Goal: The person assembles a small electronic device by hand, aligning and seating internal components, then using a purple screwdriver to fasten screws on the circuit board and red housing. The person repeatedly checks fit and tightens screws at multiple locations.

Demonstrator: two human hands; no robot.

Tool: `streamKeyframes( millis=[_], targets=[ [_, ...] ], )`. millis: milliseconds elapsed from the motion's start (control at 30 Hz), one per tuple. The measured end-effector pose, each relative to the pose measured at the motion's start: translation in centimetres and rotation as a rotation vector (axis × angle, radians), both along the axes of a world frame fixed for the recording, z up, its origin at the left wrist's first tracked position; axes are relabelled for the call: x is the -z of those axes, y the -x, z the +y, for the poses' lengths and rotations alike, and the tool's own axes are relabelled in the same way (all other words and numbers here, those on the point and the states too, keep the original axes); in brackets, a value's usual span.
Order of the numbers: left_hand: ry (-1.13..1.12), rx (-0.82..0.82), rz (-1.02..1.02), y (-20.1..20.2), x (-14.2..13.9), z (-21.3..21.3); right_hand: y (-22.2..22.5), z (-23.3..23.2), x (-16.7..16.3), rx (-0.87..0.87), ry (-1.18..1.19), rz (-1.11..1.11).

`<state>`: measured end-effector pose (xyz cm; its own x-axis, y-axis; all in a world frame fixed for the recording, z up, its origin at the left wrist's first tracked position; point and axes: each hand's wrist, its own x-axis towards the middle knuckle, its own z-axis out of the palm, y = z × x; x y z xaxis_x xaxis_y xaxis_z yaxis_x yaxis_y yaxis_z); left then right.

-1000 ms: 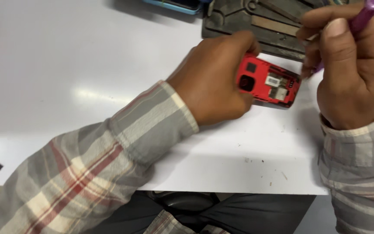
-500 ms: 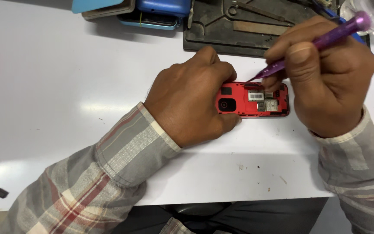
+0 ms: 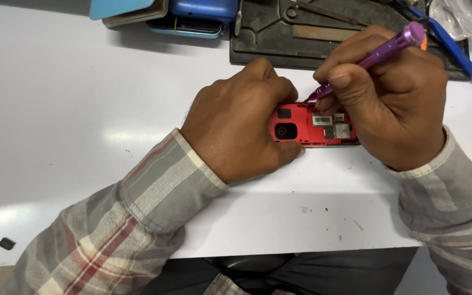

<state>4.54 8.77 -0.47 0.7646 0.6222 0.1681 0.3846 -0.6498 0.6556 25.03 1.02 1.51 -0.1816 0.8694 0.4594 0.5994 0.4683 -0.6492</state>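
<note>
Head view: left hand (image 3: pixel 236 123) grips the red phone (image 3: pixel 312 127), back cover already off; right hand (image 3: pixel 391 104) holds a purple screwdriver (image 3: pixel 375 53) at its top edge, boards still inside.

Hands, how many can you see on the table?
2. The left hand grips the red phone; the right hand holds a purple screwdriver over it. No others are visible.

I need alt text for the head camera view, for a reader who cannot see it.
On a white table, the left hand steadies a small red phone with its back cover off, while the right hand holds a purple screwdriver with its tip at the phone's upper edge. A dark tool tray and blue items lie behind.
</note>
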Motion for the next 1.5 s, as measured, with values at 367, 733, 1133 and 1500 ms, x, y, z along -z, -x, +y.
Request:
streamKeyframes(
  millis=[367, 733, 1133, 1500],
  targets=[
    [0.071, -0.017, -0.298, -1.3, 1.5, 0.3, 0.1, 0.6, 0.5, 0.114, -0.093, -0.13],
    [-0.031, 0.014, -0.356, -1.2, 1.9, 0.5, 1.1, 0.0, -1.9, 0.076, 0.152, 0.208],
    [-0.051, 0.008, -0.36, -1.1, 1.7, 0.4, 0.0, 0.0, -0.5, 0.017, -0.019, -0.046],
    [-0.003, -0.005, -0.338, -1.4, 1.8, 0.3, 0.8, 0.0, -2.3, 0.036, 0.165, 0.118]
  ],
)
